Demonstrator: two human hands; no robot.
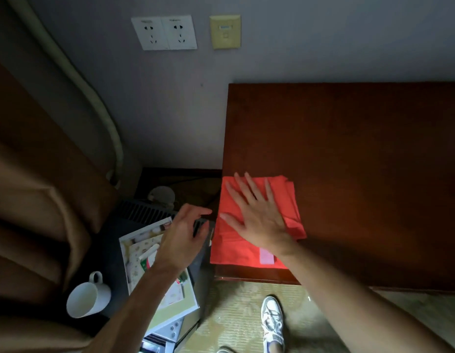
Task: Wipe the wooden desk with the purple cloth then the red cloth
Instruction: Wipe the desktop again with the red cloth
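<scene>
One wooden desk (361,161) fills the right half of the view, its left edge running down beside the wall, and one red cloth (236,240) lies folded flat at the desk's near-left corner, its left side lined up with the desk's left edge and its near side just short of the front edge. One pale label patch (267,256) shows on the cloth near the front. Two hands are in play: the right hand (257,215) is spread wide, palm down, fingers fanned and pressing flat on the red cloth; the left hand (181,238) hangs off the desk's left edge, loosely open with fingers curled, gripping nothing, just beside the cloth. Below it sits one dark low unit (145,215) carrying one printed booklet (145,248) and one white mug (87,299) lying tilted. Two white sockets (164,33) and one yellowish plate (225,31) sit on the wall. One sneaker (272,319) shows clearly on the carpet.
</scene>
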